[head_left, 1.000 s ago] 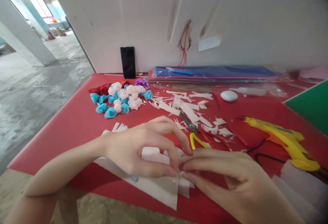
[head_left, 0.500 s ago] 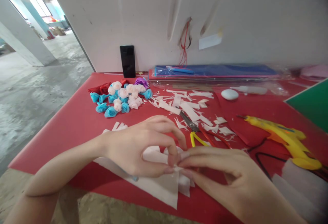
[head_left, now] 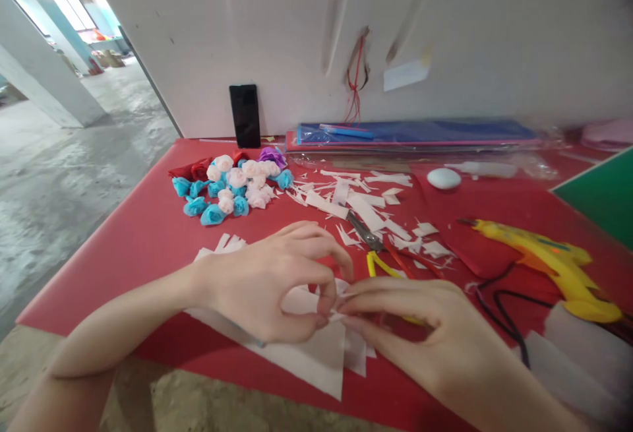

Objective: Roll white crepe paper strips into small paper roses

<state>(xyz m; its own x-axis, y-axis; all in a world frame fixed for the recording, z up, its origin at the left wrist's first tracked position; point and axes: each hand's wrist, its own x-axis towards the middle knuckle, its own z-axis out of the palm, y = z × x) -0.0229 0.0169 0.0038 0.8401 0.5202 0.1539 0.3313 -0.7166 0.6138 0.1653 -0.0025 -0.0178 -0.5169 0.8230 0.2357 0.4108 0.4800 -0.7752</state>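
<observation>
A flat, red-covered table (head_left: 123, 247) extends toward six o'clock; a scuffed, pale grey upright panel (head_left: 297, 36) stands at twelve. Toward ten: rough grey floor (head_left: 133, 115), slanting whitish pillar (head_left: 44, 76), bright windows (head_left: 74, 4).

The left hand (head_left: 270, 287) and right hand (head_left: 430, 336) are shifting leftward over the sheet (head_left: 316, 361), their fingertips carrying the scrap (head_left: 337, 317) along; the right hand is baring another bit of yellow handle (head_left: 413, 320) and more black cord (head_left: 523, 347) beside it; the head view is dipping slightly.
</observation>
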